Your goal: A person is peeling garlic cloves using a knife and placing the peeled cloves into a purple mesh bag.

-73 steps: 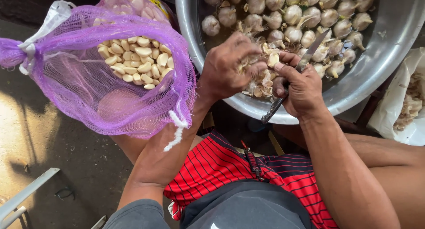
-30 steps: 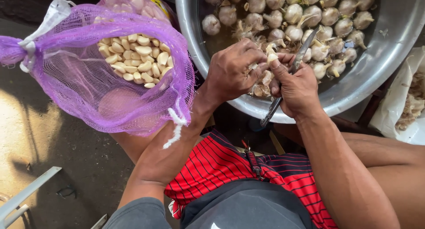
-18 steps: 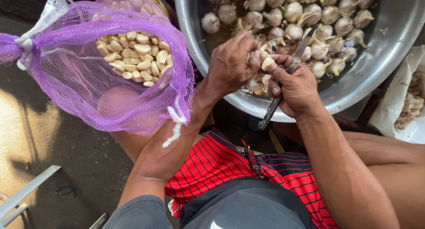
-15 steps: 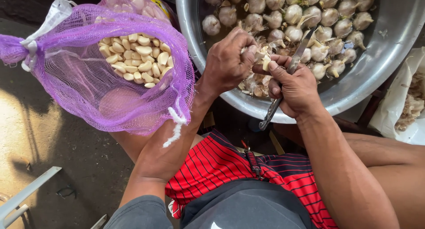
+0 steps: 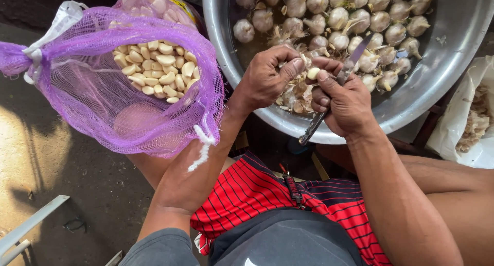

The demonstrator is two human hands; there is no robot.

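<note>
Head view shows the left hand pinching a small, light, slippery-looking pale peeled garlic clove while the right hand grips a slim metal knife over the wide steel basin.

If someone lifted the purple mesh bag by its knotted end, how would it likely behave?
The purple mesh bag would probably sag and change shape, since its netting drapes loosely. The peeled cloves piled inside would likely shift and slump to the lowest point. It looks only partly filled, so perhaps fairly light, though its weight cannot be judged.

White bag of peels, red striped shorts.
</note>
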